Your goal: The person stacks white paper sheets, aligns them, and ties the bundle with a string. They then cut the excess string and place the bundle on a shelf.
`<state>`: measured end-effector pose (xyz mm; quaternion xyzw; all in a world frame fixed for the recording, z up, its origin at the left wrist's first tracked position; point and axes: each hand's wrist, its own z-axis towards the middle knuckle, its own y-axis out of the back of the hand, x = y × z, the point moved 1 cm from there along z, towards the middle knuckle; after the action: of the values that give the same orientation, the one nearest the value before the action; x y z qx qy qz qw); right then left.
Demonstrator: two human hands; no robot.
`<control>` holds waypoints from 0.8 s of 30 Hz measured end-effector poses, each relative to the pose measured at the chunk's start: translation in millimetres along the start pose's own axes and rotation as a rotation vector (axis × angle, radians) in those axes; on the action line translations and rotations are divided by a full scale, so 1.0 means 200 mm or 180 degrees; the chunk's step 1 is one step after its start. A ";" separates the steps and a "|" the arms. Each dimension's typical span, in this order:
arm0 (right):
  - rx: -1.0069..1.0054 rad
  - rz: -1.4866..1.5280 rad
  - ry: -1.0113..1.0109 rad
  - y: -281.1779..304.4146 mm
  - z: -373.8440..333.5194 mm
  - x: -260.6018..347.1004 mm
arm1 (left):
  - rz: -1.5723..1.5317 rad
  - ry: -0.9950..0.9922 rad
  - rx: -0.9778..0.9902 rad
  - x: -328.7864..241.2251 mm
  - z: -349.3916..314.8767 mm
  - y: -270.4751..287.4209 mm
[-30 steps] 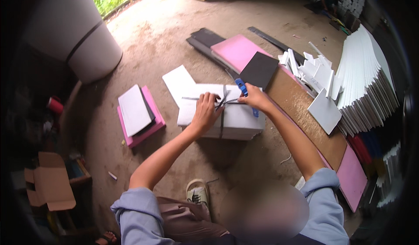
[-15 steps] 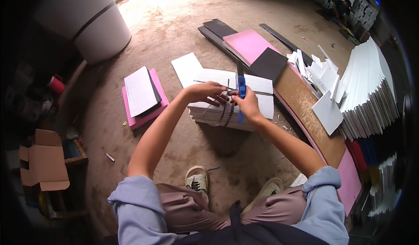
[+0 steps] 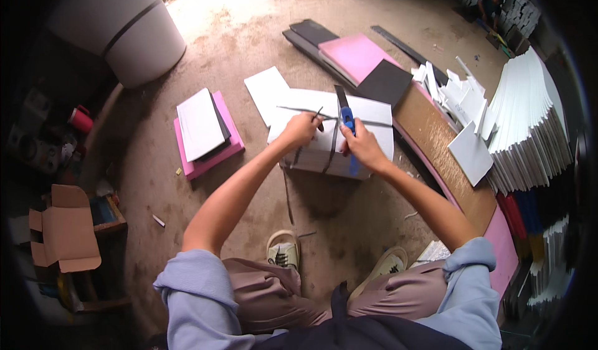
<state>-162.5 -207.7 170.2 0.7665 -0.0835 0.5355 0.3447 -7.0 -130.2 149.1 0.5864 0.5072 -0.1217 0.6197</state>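
A stack of white sheets [image 3: 314,98], bound with dark strapping [image 3: 377,124] that crosses on its top, sits on the floor in front of me. Over its left part, my left hand [image 3: 303,129] is closed on a dark strap end [image 3: 317,113], which pokes up past the fingers. My right hand [image 3: 363,147] grips a blue utility knife [image 3: 347,119] above the middle of the stack. The knife's dark blade [image 3: 341,96] is out and points away from me. A loose length of strap [image 3: 288,197] hangs from the stack's near left side toward the floor.
Left of the stack, white and dark sheets [image 3: 200,122] lie on a pink block [image 3: 233,139]. To the right are a long brown board [image 3: 439,151], white offcuts [image 3: 458,101] and tall white sheets [image 3: 526,116]. An opened carton [image 3: 68,228] stands at left; a person [image 3: 489,10] crouches far right.
My hands have drawn apart, the left moving left with the strap end. The knife has come slightly nearer. A loose strap length now hangs at the stack's near left.
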 end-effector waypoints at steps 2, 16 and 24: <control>0.0152 -0.1017 0.0000 0.02 -0.03 -0.01 | 0.0151 -0.0298 -0.0069 -0.03 -0.05 0.01; 0.0380 -0.2463 0.0248 -0.18 -0.09 0.05 | 0.0032 -0.1352 -0.1129 0.05 -0.16 -0.05; 0.0333 -0.2151 0.0106 -0.17 -0.10 0.07 | -0.1048 -0.0974 -0.1364 0.05 -0.15 -0.04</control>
<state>-155.2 -166.6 171.4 0.7586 0.2084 0.4070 0.4641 -22.3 -101.7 142.4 0.3273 0.5103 -0.1976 0.7704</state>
